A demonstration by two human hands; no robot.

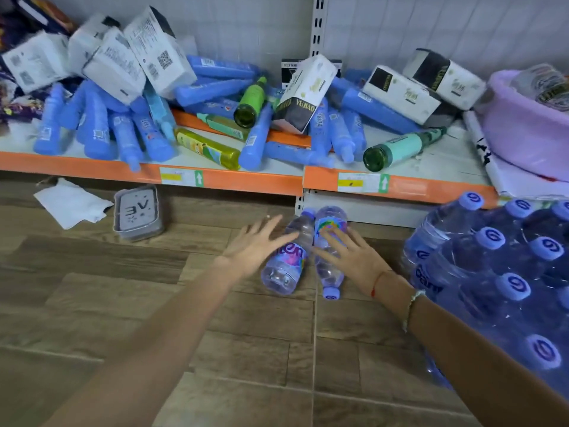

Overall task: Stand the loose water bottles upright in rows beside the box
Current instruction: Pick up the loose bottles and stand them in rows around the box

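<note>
Head view showed your left hand (257, 246) and right hand (351, 257) spread flat over two water bottles (288, 263) lying side by side on the floor (123, 303), seemingly full, so heavy, stiff and round; gripping mid-body looked surest.

Two clear plastic water bottles (288, 260) (329, 241) lying side by side on wood-plank floor (123, 291); left hand (257, 246) and right hand (351, 257) spread over them; shrink-wrapped bottle pack (498, 272) at right.
</note>
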